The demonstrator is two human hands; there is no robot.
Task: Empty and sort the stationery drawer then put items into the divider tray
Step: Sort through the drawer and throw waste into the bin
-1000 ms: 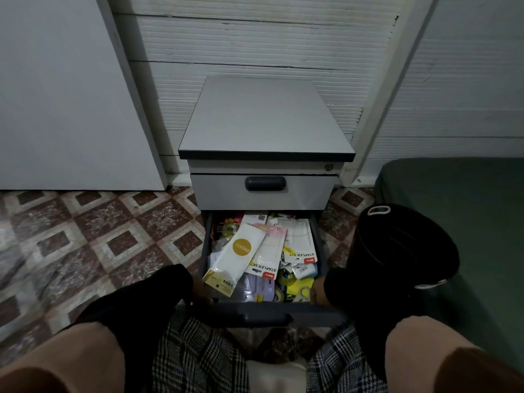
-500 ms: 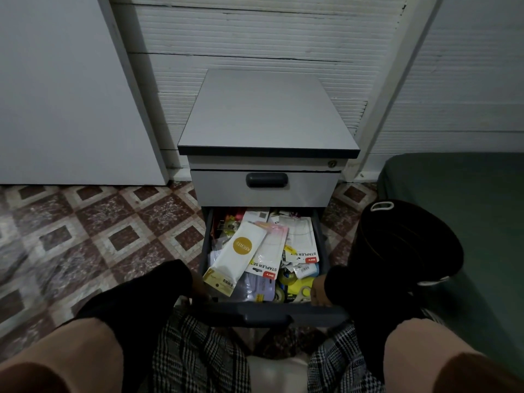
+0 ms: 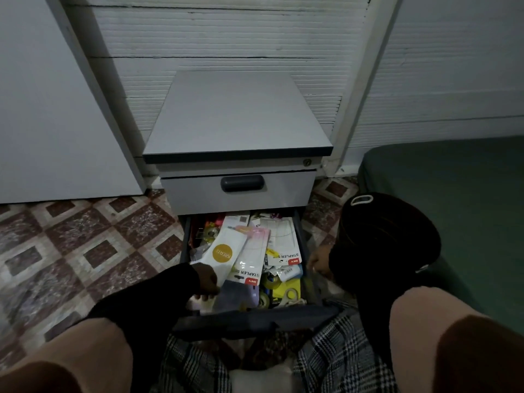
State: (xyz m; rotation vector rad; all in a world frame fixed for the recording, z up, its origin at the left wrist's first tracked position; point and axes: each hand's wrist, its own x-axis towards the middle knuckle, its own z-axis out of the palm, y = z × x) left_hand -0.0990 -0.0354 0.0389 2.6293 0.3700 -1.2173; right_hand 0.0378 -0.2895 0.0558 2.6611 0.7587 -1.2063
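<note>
Left hand (image 3: pixel 208 282) has moved into drawer (image 3: pixel 255 321), gripping packet (image 3: pixel 226 253); right hand's (image 3: pixel 319 260) grip unclear.

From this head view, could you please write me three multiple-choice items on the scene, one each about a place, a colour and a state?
1. Where is the left hand?
A. On the upper drawer's handle
B. In the open lower drawer, at its front-left corner
C. Flat on the floor tiles

2. What colour is the round label on the white packet?
A. Blue
B. Green
C. Mustard yellow

3. What state is the upper drawer in?
A. Closed
B. Pulled fully out
C. Removed from the cabinet

Answers:
1 B, since the hand reaches among the stationery at the front-left corner of the open drawer.
2 C, since the disc on the packet is plainly mustard yellow.
3 A, since its front, with the dark handle, sits back against the cabinet, while only the drawer below is out.
</note>
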